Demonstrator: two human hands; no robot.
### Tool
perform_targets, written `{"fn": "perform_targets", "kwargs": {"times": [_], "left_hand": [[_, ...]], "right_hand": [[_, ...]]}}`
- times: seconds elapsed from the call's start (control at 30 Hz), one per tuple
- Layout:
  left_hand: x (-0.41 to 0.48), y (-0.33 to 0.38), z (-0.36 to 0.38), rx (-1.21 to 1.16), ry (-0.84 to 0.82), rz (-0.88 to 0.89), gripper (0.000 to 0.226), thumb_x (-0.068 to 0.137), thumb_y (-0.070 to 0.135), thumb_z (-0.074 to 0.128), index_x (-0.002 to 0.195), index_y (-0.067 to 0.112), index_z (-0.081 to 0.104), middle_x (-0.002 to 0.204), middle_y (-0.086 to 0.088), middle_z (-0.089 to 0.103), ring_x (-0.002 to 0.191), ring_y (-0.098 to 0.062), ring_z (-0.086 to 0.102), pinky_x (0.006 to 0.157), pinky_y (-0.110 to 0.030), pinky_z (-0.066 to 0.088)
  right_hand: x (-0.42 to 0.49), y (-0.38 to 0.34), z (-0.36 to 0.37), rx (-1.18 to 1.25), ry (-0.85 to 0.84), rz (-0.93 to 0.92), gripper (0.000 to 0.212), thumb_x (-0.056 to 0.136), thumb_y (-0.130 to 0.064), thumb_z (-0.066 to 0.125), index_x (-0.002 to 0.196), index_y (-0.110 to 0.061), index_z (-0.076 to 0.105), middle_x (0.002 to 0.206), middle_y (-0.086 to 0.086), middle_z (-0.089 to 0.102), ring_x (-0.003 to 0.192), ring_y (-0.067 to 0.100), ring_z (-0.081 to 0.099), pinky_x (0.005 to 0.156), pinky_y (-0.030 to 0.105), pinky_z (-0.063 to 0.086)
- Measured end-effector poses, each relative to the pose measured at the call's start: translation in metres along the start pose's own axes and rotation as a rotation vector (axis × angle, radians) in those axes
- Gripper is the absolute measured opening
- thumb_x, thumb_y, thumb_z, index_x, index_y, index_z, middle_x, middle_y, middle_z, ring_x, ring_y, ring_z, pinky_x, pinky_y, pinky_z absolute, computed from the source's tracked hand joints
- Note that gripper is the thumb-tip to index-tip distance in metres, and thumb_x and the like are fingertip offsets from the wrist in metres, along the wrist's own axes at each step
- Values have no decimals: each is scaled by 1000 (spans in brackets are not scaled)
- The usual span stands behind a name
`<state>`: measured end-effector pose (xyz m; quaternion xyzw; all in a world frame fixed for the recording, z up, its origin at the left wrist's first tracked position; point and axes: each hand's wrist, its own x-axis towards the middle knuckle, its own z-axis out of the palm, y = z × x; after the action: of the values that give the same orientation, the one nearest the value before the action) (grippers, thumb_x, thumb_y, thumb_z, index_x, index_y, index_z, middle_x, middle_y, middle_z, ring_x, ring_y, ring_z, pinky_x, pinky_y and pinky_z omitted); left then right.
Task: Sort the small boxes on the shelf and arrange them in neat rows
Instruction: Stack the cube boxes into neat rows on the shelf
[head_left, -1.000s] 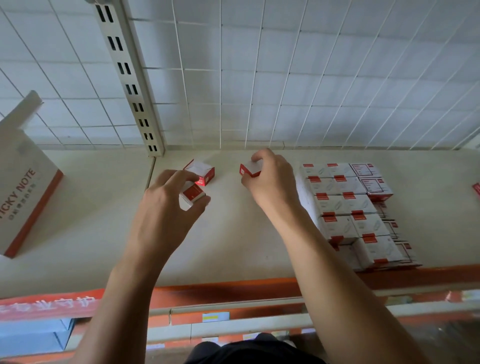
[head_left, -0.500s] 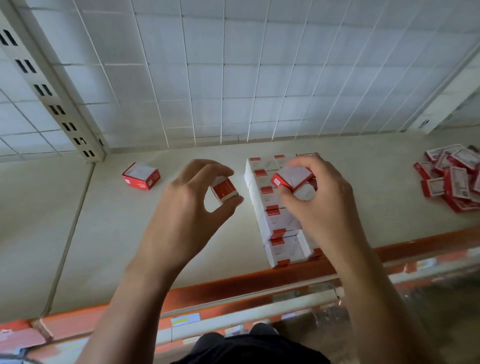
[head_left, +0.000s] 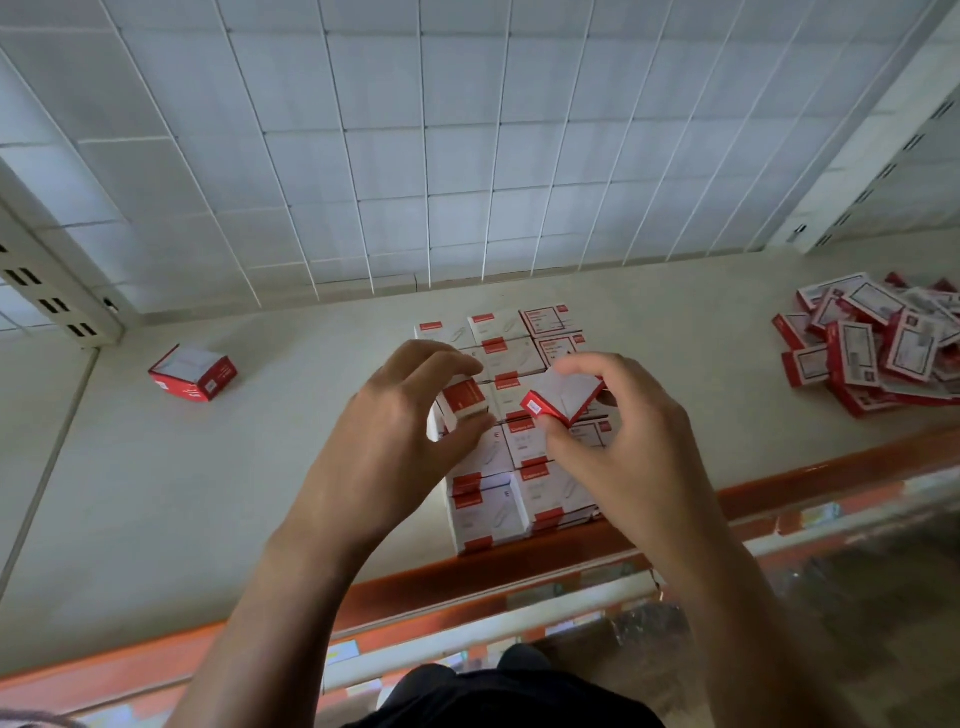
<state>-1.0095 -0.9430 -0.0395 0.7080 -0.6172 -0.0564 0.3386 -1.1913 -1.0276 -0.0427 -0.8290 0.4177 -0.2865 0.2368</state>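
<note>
The person stands at the shelf (head_left: 208, 493) with both hands raised over the tidy block of boxes (head_left: 485, 512). The left hand (head_left: 384, 441) pinches one small box (head_left: 464, 400): the thumb presses it from the near side and the curled fingers (head_left: 441, 358) arch over its far side, leaving a narrow gap in the grip. That box sits just above the left column of the block, showing a red face with a white band under it.

The right hand (head_left: 639, 447) grips a second small box (head_left: 563, 389), its thumb under the near red edge and its forefinger hooked over the far corner. This box is tilted, with its broad white face turned up, red sides around it and a tiny white label on the near end. It hangs over the middle of the block, just beside the other held box but apart from it.

The block itself is white boxes with red bands, packed edge to edge in straight rows running from the wire grid (head_left: 415, 156) at the back to the orange front lip (head_left: 519, 569). A lone red and white box (head_left: 193, 371) lies well off to the left, and a loose heap of boxes (head_left: 872, 353) lies far right.
</note>
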Motion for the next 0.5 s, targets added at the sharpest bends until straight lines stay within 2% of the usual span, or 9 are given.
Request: {"fn": "perform_targets", "kwargs": {"times": [0.07, 0.1, 0.2, 0.27, 0.4, 0.5], "left_hand": [[0, 0, 2, 14, -8, -10, 37, 85, 35, 67, 119, 21, 62, 127, 3, 56, 104, -10, 55, 80, -9, 41], [0, 0, 2, 33, -9, -9, 39, 85, 37, 64, 121, 22, 61, 129, 3, 55, 110, -14, 55, 84, -12, 41], [-3, 3, 0, 90, 34, 27, 43, 84, 41, 63, 122, 22, 61, 133, 0, 53, 122, -21, 50, 95, -36, 47], [-5, 6, -1, 100, 60, 87, 40, 83, 36, 68, 120, 21, 62, 132, 1, 54, 124, -22, 48, 97, -43, 45], [-6, 11, 1, 108, 75, 190, 38, 86, 36, 69, 120, 20, 63, 129, 4, 57, 126, -19, 48, 99, -40, 43], [-4, 17, 3, 80, 155, 209, 31, 89, 34, 67, 114, 15, 67, 121, 3, 63, 117, -18, 54, 94, -40, 45]], "right_hand": [[0, 2, -3, 22, -26, -11, 47, 81, -27, 77, 123, -24, 57, 125, -9, 60, 114, -3, 47, 81, -4, 35], [0, 3, -4, 45, -42, -19, 48, 81, -27, 78, 124, -24, 56, 124, -9, 60, 112, -4, 48, 81, -6, 35], [2, 4, -8, 134, -78, -48, 48, 81, -28, 78, 122, -27, 54, 118, -14, 59, 104, -7, 54, 83, -5, 37], [3, 5, -10, 200, -90, -80, 45, 81, -33, 77, 119, -30, 53, 115, -18, 59, 105, -5, 58, 85, 2, 44], [4, 2, -10, 415, -145, -114, 36, 85, -33, 68, 118, -28, 54, 119, -14, 64, 111, -2, 62, 85, 15, 53], [3, -1, -12, 476, -171, -121, 27, 91, -33, 59, 117, -30, 50, 113, -24, 61, 108, -10, 60, 79, 8, 50]]}}
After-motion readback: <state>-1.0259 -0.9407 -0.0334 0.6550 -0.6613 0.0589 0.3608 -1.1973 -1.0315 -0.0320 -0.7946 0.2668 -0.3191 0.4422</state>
